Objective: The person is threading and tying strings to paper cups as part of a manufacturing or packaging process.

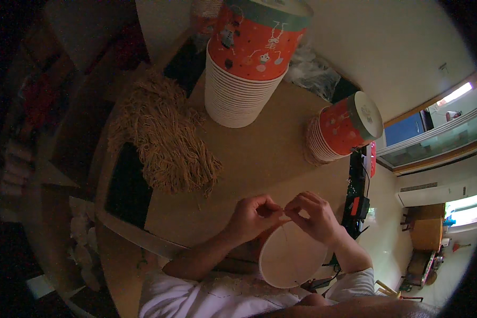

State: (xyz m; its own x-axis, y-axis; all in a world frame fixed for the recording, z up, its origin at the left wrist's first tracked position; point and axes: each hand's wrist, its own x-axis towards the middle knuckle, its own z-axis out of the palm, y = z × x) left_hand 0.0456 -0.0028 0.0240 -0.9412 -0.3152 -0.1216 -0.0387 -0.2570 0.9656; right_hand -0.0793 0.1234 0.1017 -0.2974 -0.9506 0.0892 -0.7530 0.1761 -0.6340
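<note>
Just above the rim of a round paper bucket, my left hand and my right hand meet with their fingertips pinched together. A thin string, faint in this light, seems to run between the fingers and down over the bucket's white inside. The bucket tilts against my lap with its mouth facing up, and a bit of its orange outside shows at the left. Beyond my left hand lies a large heap of tan cut strings, loose and tangled.
On the brown tabletop stands a tall stack of upside-down paper buckets, orange and green with printed figures. A shorter stack stands to its right. Crumpled clear plastic lies behind. A black-and-red device sits by the right edge.
</note>
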